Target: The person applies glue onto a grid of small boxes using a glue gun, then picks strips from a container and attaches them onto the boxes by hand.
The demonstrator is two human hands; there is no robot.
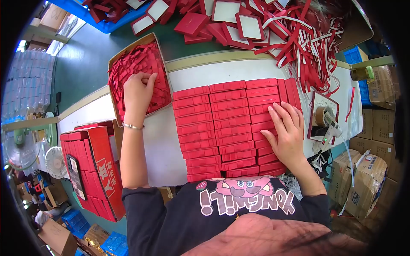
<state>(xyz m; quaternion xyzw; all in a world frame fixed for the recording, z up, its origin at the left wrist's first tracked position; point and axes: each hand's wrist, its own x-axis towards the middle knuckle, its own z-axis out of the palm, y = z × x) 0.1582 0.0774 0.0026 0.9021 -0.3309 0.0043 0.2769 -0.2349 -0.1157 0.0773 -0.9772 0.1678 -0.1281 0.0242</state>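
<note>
Head view: red boxes under right fingers

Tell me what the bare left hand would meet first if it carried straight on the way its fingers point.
The left hand would most likely meet the heaped small red ribbon-like pieces inside the open, rectangular brown cardboard box; it may be touching them already, since depth is unclear.

**Left hand bent, right hand spread**

Both bare forearms extend forward from the black T-shirt. Ahead of the shirt's left sleeve, the left hand bends palm-down, fingertips hidden, a bracelet round its wrist. Ahead of the shirt's right side, the right hand lies palm-down, fingers parted, thumb pointing inward.
</note>
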